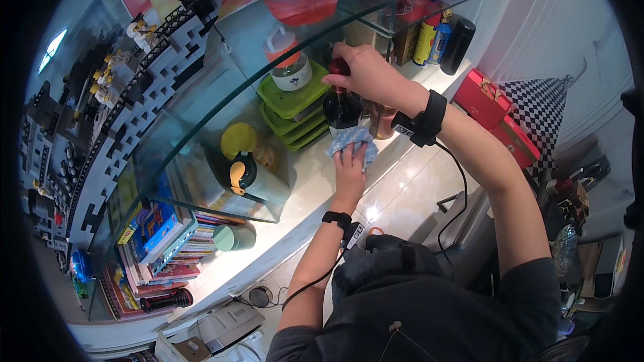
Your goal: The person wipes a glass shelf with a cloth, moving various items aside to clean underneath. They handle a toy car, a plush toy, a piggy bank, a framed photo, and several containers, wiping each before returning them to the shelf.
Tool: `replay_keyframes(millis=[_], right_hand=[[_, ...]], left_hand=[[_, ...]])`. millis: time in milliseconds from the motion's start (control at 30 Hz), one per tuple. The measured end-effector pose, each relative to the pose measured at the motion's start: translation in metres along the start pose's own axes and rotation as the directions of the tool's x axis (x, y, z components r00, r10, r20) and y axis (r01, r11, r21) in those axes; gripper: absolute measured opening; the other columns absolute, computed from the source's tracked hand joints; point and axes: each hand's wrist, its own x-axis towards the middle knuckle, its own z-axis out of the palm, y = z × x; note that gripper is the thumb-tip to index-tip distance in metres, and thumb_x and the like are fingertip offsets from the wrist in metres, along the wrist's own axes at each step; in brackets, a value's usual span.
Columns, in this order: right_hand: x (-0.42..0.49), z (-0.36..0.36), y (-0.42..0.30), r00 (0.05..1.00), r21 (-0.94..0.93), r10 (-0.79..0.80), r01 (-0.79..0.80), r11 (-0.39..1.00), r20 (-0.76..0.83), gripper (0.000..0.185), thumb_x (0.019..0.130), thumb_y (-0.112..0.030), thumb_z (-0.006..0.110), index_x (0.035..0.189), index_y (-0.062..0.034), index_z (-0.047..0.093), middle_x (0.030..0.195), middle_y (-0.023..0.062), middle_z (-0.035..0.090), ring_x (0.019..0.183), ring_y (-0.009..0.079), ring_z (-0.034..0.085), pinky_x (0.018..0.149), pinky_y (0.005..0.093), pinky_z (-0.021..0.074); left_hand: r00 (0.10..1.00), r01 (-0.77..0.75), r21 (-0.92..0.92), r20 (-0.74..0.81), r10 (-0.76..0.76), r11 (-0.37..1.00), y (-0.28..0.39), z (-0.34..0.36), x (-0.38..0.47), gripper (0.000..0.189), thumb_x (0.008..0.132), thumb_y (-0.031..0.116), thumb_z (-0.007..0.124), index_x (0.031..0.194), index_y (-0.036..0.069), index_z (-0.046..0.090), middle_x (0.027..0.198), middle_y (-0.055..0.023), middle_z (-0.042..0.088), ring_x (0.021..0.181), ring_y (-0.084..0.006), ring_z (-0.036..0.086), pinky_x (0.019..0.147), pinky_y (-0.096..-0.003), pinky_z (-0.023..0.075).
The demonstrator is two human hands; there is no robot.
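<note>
A dark glass wine bottle [342, 110] with a red top stands on the pale lower shelf [307, 161], under a glass shelf. My right hand [365, 73] grips the bottle at its red neck, thumb and fingers around it. Low against the bottle's label lies a crumpled blue and white cloth [354, 142], and my left hand [350, 166] presses it there with spread fingers. Part of the label is hidden by the cloth. Left of the bottle are stacked green plastic trays [293, 105], with a clear jar [289, 63] with an orange and white lid on top.
A glass shelf edge [236, 91] crosses above the bottle's left side. A tumbler [259, 181], a green canister [234, 238] and stacked books [161, 241] stand at the left. Spray cans [425, 42] and a black cylinder [458, 46] stand to the right. A toy-brick ship [126, 115] fills the far left.
</note>
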Motion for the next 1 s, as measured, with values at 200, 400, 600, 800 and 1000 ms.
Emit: replay_keyframes(millis=[200,400,600,800,1000], right_hand=[[0.005,-0.002,-0.001,0.999,0.028,0.009,-0.01,1.0,0.037,0.035,0.075,-0.023,0.08,0.09,0.0006,0.058,0.08,0.0172,0.068,0.081,0.0384,0.064,0.072,0.0427,0.0514],[0.008,-0.015,-0.003,0.982,0.063,-0.051,0.04,0.997,0.184,0.028,0.077,-0.016,0.076,0.093,0.001,0.06,0.083,0.0173,0.066,0.086,0.035,0.064,0.076,0.0411,0.0503],[0.018,-0.033,0.003,0.904,0.15,-0.122,0.065,0.986,0.41,0.025,0.079,-0.004,0.069,0.103,-0.0014,0.06,0.092,0.0144,0.065,0.089,0.029,0.064,0.08,0.0362,0.0496],[0.019,-0.042,-0.004,0.833,0.256,-0.078,-0.078,0.964,0.547,0.025,0.078,0.009,0.061,0.102,-0.0003,0.059,0.092,0.0081,0.064,0.086,0.0183,0.06,0.079,0.0311,0.0487],[0.016,-0.049,0.0,0.813,0.249,-0.087,-0.073,0.966,0.576,0.026,0.079,0.011,0.057,0.103,-0.0007,0.059,0.093,0.0085,0.064,0.088,0.0163,0.063,0.078,0.0296,0.0508]], left_hand=[[0.997,-0.059,0.142,0.066,0.05,0.988,0.006,-0.001,0.077,0.058,0.066,0.004,0.072,0.122,0.009,0.061,0.129,-0.0138,0.051,0.116,-0.0382,0.044,0.101,-0.0473,0.0369],[0.985,0.129,-0.134,-0.1,-0.143,0.982,0.008,-0.032,0.036,0.051,0.07,0.005,0.064,0.12,0.006,0.059,0.129,-0.0176,0.049,0.119,-0.0393,0.045,0.104,-0.0499,0.035],[0.858,0.248,-0.519,-0.275,-0.434,0.818,-0.007,-0.061,0.055,0.044,0.075,0.004,0.05,0.118,0.0,0.058,0.133,-0.0208,0.048,0.125,-0.0383,0.045,0.109,-0.0443,0.0304],[0.908,0.302,-0.77,0.052,-0.415,0.563,-0.026,-0.05,0.108,0.047,0.076,-0.001,0.049,0.123,0.001,0.052,0.128,-0.0183,0.053,0.121,-0.0335,0.05,0.106,-0.0372,0.0346],[0.91,0.33,-0.543,-0.034,-0.412,0.772,-0.036,-0.03,0.04,0.047,0.073,-0.004,0.048,0.12,0.0,0.052,0.121,-0.0201,0.054,0.114,-0.0372,0.052,0.103,-0.039,0.0375]])
